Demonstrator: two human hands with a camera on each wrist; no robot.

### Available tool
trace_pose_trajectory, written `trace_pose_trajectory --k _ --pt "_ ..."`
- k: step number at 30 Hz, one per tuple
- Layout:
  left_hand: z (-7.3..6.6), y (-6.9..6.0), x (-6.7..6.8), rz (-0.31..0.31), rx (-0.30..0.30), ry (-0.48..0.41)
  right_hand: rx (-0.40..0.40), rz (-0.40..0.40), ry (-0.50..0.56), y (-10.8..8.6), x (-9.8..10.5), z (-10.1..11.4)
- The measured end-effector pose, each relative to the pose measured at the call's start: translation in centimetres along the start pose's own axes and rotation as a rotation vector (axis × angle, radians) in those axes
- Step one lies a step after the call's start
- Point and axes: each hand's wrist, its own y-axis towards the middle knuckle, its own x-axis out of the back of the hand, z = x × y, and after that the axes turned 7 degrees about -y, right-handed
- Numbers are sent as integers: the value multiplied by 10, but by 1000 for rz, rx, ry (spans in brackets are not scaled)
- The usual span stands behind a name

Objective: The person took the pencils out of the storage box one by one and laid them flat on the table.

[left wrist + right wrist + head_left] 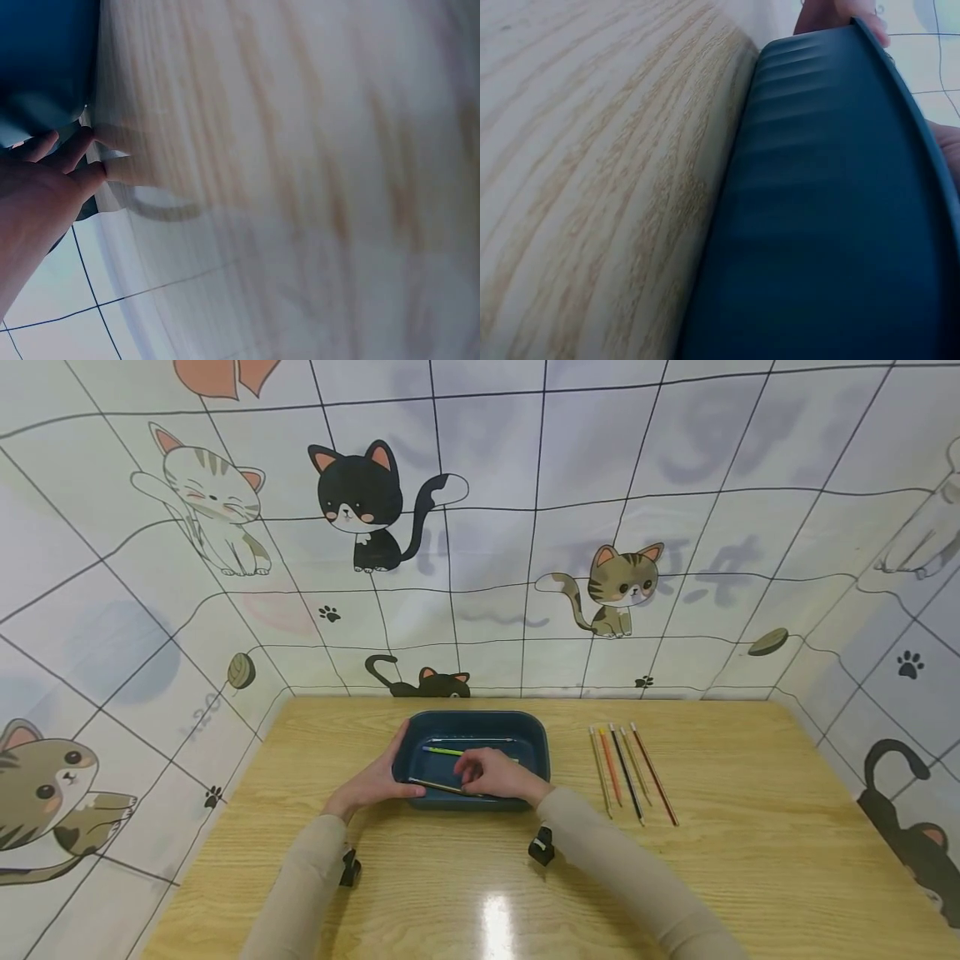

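Note:
A dark blue tray (472, 802) stands on the wooden table; its side wall (832, 187) fills much of the right wrist view. My left hand (373, 783) grips its left end, thumb at the front corner and fingers along the side; in the left wrist view the hand (45, 176) is beside the tray (45, 60). My right hand (498, 774) reaches inside with curled fingers, fingertips pinching a dark pencil (437, 786) near the front wall. A green pencil (444, 751) with a blue end lies behind, partly hidden by the right hand.
Several pencils lie side by side on the table right of the tray, among them an orange one (611, 766), a dark blue one (629, 773) and a dark red one (656, 777). A cat-patterned cloth (495, 652) hangs behind the table (442, 877) and at both sides.

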Motion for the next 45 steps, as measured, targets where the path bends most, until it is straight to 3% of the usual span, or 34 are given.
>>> trace_pose_trajectory --k 13,23,32,40,45 --pt "3 1 -1 4 3 -5 -69 35 -135 15 -10 -9" --pt "2 3 1 7 3 -8 -70 30 -239 20 -11 -7" --pt "3 1 0 -12 -4 13 -91 3 -150 20 -9 -13" --pt "3 -1 0 -9 28 22 -34 -65 -78 17 -6 -14" --pt "1 -1 0 -10 26 26 -64 -83 -41 16 -3 -12"
